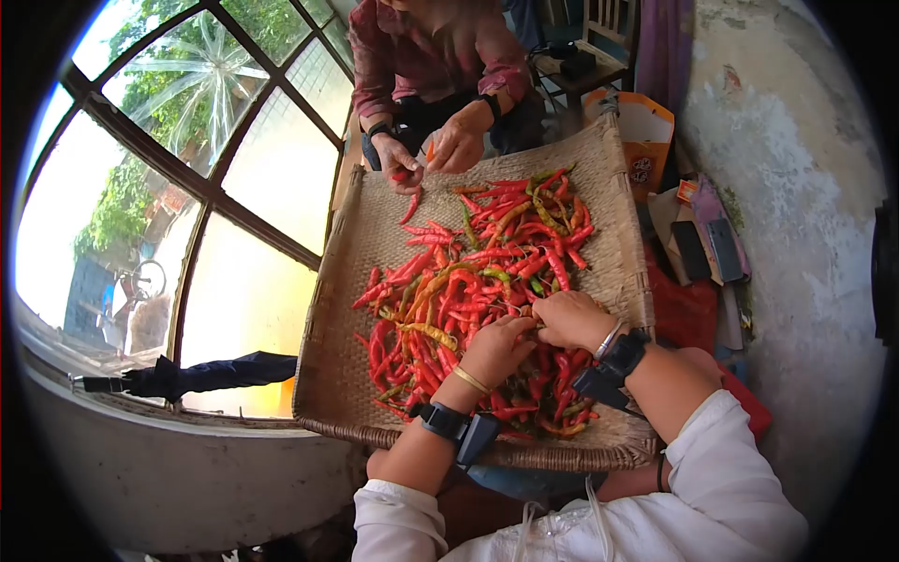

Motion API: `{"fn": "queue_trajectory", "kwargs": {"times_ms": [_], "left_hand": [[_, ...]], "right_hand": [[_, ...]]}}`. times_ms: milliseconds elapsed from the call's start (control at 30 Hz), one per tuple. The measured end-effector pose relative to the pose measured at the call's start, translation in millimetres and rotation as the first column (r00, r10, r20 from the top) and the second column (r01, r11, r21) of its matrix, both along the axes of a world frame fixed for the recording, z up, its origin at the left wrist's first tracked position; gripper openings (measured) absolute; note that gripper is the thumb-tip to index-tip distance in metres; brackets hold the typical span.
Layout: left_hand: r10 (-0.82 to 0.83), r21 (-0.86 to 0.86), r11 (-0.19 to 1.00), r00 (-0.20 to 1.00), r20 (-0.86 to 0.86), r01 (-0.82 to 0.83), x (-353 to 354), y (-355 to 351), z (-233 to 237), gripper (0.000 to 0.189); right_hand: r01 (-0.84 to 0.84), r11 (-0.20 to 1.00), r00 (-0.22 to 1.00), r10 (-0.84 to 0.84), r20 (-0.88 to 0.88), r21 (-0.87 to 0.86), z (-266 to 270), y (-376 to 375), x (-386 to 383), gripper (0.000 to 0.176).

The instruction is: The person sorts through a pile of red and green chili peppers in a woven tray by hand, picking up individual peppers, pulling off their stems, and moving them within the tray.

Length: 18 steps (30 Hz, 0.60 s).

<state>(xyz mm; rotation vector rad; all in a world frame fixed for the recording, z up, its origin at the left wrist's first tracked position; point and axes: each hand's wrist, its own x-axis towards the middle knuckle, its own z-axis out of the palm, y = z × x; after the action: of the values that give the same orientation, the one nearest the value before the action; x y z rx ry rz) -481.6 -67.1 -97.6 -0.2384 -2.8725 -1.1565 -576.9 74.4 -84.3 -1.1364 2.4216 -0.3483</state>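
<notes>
Red chili peppers (487,290), with some green and yellowish ones among them, lie heaped in a shallow woven basket (328,309). Both my hands are over the near part of this heap, almost touching each other. My left hand (499,351) has its fingers curled inward, and its fingertips meet those of the other hand. Bent in a pinch beside it is my right hand (573,320), knuckles up. Whatever lies between the fingers of either hand is hidden from above. Each wrist carries a black strapped device and a bracelet.
Across the basket sits a person in a red shirt (435,56), whose hands hold red pepper pieces. A folded dark umbrella (220,375) rests on the windowsill at left. Two phones (707,251), an orange box (646,140) and a wooden chair (599,56) stand at right.
</notes>
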Motion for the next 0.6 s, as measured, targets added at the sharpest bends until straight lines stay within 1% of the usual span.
{"fn": "queue_trajectory", "kwargs": {"times_ms": [133,200,267,300,367,433,500,533,567,600], "left_hand": [[0.007,-0.016,1.0,0.999,0.037,-0.007,1,1,2,0.032],[0.039,-0.019,0.999,0.994,-0.102,-0.041,1,3,0,0.035],[0.057,-0.013,0.998,0.995,-0.078,-0.058,1,3,4,0.036],[0.075,-0.01,0.997,0.996,-0.054,-0.076,1,4,5,0.037],[0.09,-0.004,0.996,0.995,-0.052,-0.09,1,3,2,0.037],[0.1,0.0,0.995,0.994,-0.05,-0.1,-1,2,-2,0.037],[0.055,-0.024,0.998,0.996,-0.072,-0.057,-1,0,-5,0.036],[0.058,-0.032,0.998,0.998,-0.005,-0.058,0,0,-2,0.035],[0.017,0.001,1.0,0.998,-0.054,-0.017,0,-1,-5,0.034],[0.034,-0.001,0.999,0.998,-0.058,-0.034,-1,-1,-5,0.033]], "right_hand": [[-0.052,0.999,0.999,0.052,-0.007,-0.015,4,4,-1,0.022],[-0.062,0.998,0.998,0.062,-0.007,-0.017,5,3,-2,0.022],[-0.024,0.999,0.996,0.022,-0.083,-0.024,3,1,-3,0.023],[-0.024,1.0,0.996,0.023,-0.081,-0.019,5,2,-5,0.023],[0.002,0.992,1.0,-0.003,-0.005,-0.123,9,6,-6,0.021],[0.008,0.994,1.0,-0.007,0.015,-0.109,-1,1,-5,0.02],[0.013,0.996,0.999,-0.009,0.044,-0.083,-4,-1,-1,0.018],[-0.01,0.995,0.999,0.015,0.044,-0.104,-1,0,0,0.018],[-0.034,0.992,0.998,0.04,0.047,-0.124,2,-1,2,0.017],[-0.008,0.992,0.998,0.016,0.059,-0.124,7,-2,2,0.018]]}}
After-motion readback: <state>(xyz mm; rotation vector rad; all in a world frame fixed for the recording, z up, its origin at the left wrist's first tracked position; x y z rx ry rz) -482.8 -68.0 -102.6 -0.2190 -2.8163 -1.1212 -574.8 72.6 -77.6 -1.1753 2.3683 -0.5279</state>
